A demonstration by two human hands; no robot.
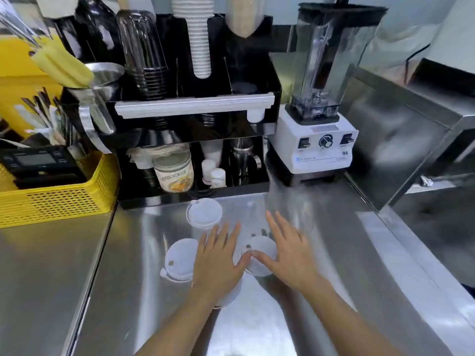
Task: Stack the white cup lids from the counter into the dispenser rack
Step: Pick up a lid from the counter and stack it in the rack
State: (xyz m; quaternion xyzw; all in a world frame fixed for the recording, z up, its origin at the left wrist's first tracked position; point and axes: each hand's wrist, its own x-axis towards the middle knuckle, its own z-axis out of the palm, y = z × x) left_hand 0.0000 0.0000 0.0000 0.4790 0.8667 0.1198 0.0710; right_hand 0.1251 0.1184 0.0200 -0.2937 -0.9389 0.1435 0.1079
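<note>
Both hands lay flat, fingers spread, over round white plastic cup lids (204, 213) scattered on the steel tabletop (334, 265): left hand (218, 260), right hand (289, 253), gripping nothing, before the black dispenser rack (257, 80).

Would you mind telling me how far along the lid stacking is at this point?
Nothing looks stacked yet. White plastic lids still lie on the steel counter: the far lid, the left lid and another between the hands. The left hand and right hand lie flat over them, gripping nothing. All must reach the black rack.
</note>
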